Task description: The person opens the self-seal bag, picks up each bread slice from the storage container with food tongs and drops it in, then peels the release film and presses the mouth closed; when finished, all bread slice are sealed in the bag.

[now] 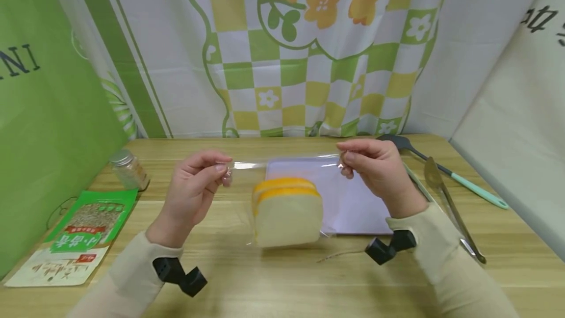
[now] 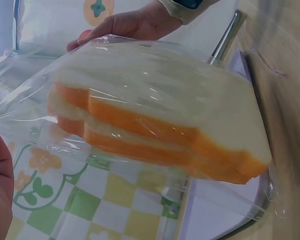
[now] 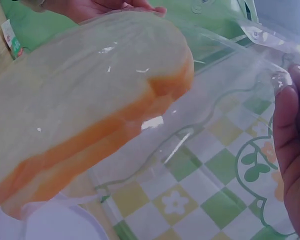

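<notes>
Two slices of bread (image 1: 289, 217) with orange-yellow crusts sit inside a clear plastic bag (image 1: 247, 210), held up above the table. My left hand (image 1: 192, 185) pinches one top corner of the bag between thumb and fingers. At the opposite top corner, my right hand (image 1: 375, 171) pinches the plastic the same way, so the top edge is stretched between both hands. In the left wrist view the slices (image 2: 175, 100) lean together within the film. The right wrist view shows the bread (image 3: 90, 80) and the right thumb against the bag's corner.
Behind the bag lies a pale lilac tray (image 1: 357, 205). To the right are tongs (image 1: 452, 205) and a spatula (image 1: 441, 166) with a mint handle. A glass jar (image 1: 130, 168) and a green-and-white seasoning packet (image 1: 77, 239) lie at the left. Cloth hangs around the table.
</notes>
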Motion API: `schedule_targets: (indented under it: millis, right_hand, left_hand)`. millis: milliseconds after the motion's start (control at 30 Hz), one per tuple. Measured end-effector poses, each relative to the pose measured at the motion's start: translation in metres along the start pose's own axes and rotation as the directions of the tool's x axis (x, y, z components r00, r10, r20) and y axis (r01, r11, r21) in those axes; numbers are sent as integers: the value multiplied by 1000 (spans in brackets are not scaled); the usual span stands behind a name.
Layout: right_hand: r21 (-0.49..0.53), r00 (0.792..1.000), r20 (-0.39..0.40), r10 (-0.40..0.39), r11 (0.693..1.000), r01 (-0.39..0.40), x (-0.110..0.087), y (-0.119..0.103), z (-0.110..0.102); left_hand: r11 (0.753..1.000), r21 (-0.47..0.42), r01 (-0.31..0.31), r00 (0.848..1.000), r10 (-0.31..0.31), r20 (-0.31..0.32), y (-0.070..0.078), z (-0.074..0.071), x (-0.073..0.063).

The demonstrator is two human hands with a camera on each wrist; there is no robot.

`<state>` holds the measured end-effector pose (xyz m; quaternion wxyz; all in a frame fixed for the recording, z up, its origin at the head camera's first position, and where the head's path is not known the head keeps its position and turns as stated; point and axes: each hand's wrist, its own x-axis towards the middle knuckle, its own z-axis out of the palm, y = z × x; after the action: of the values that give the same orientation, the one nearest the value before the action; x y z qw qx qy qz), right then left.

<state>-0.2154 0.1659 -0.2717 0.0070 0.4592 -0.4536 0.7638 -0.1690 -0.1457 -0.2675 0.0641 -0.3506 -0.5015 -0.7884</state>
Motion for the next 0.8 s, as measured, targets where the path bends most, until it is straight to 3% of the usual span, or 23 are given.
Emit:
schedule_targets:
  millis: [400, 600, 800]
  right_hand:
    - [74, 987, 138, -85, 994, 75, -1, 2, -5]
    - [66, 970, 205, -131, 991, 120, -2, 1, -6]
    - [49, 961, 193, -197, 980, 191, 0, 0, -3]
  left_hand:
    - [992, -127, 6, 997, 4, 79, -2, 1, -3]
    - [993, -117, -4, 994, 17, 111, -2, 1, -3]
    - [994, -104, -31, 985, 48, 166, -4, -1, -3]
